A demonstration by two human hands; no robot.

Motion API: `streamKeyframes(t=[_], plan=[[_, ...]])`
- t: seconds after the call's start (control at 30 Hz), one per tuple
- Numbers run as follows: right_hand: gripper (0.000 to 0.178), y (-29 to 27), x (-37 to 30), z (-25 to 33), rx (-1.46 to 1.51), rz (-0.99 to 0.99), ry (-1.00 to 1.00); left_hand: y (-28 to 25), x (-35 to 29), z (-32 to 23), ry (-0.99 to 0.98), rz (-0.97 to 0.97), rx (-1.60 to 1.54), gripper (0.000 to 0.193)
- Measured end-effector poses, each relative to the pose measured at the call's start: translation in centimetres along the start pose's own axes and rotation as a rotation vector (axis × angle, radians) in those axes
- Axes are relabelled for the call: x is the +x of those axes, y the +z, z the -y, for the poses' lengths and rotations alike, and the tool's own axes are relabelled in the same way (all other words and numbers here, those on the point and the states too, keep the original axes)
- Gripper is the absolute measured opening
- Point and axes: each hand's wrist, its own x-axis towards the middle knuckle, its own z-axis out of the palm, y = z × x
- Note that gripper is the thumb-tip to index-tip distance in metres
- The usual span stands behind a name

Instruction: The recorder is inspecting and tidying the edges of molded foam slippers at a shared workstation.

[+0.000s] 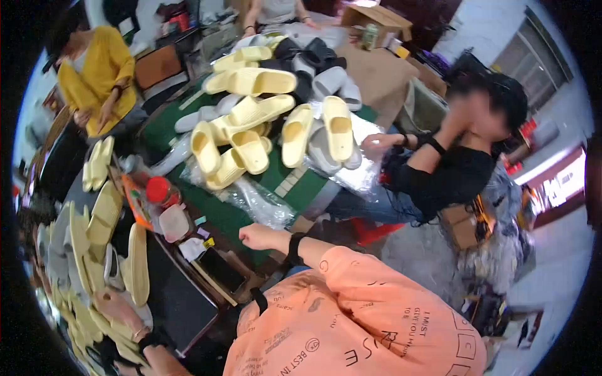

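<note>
Left hand: the left hand reaches low to the person's left, touching or just over the slipper pile; the fingers look partly spread, but blur and overlap mean I cannot tell whether they grip anything.
Left arm: the forearm comes up from the lower edge, slanting left, with a black band at the wrist.
Right hand: the right hand is curled into a loose fist near the edge of the bench, with nothing visible in it.
Right arm: bent across the front of the orange shirt, probably just resting out of the way while the left arm stretches.
Side pile: yellow and grey slippers lean together beside the black surface, probably kept there for easy reach.
Bench heap: yellow slippers, grey slippers and black slippers lie mid-bench, perhaps so all 4 people can reach them.
Clear bags: a plastic bag lies crumpled between the heap and the right hand.
Small items: a red-lidded jar and a black phone sit nearer the person, apart from the heap.
</note>
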Motion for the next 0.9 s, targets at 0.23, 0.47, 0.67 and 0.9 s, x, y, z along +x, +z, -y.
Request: streamKeyframes(t=[0.23,0.47,0.67,0.9], plan=[[0.018,0.3,-4.4,-0.8,-0.067,-0.017,0.207,1.7,7.4,5.3,0.058,0.396,0.206,0.076],[0.020,0.9,-7.0,0.2,-0.080,0.048,0.305,2.7,6.2,5.0,0.066,0.325,-0.095,0.088],[0.021,1.0,-4.9,1.7,-0.195,0.131,0.141,2.5,6.0,7.5,0.240,0.331,0.305,0.062],[0.022,1.6,0.4,5.6,-0.164,0.228,-0.153,-2.9,6.2,1.4,-0.638,0.098,-0.721,0.049]])
